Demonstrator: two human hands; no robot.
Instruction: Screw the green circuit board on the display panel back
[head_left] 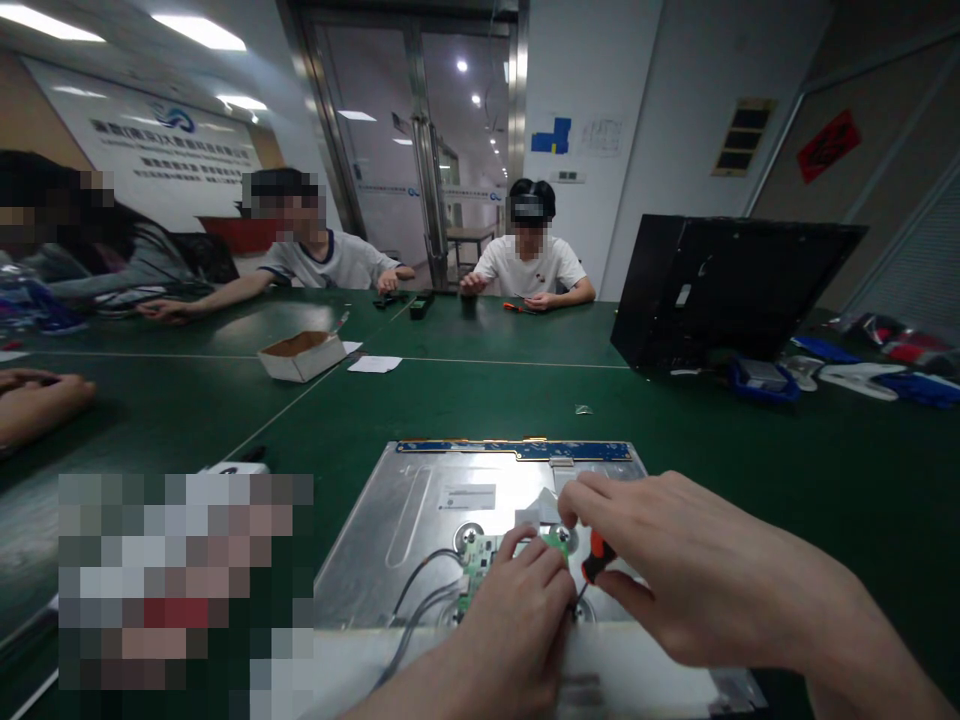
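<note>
My right hand is closed around the orange and black handle of a screwdriver. The screwdriver tilts, and its thin shaft points down beside a round mount near the right edge of a green circuit board. Across that board lies my left hand, its bent fingers slightly apart on the surface; its thumb is hidden. The board sits on a silver metal display panel with a blue circuit strip along the far edge. Dark cables leave the board's left side.
A black monitor housing stands at the right, by a blue tray. An open cardboard box and white paper lie further off on the green table. Other people sit around it; one person's hand rests at the left.
</note>
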